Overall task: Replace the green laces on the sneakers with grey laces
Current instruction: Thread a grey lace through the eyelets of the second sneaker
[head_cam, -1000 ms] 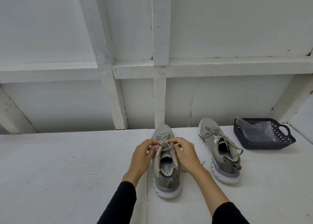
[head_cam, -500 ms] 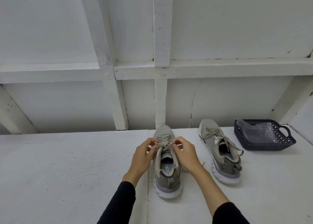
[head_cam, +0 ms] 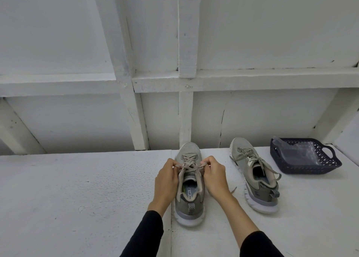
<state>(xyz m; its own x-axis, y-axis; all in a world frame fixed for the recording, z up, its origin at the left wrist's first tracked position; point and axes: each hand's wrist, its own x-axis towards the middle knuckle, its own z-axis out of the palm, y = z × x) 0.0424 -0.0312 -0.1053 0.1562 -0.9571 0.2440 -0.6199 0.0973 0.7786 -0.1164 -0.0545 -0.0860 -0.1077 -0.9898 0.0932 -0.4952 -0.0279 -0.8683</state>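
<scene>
While the near sneaker is standing on the table, the left hand and right hand are each pinching its lace; the second sneaker is sitting beside a basket.

Table left open; right: second sneaker, basket.

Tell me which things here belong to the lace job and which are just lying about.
Part of the job:
near sneaker
its lace, pinched by left hand and right hand
second sneaker

Lying about:
dark basket
clear plastic bag in it
</scene>
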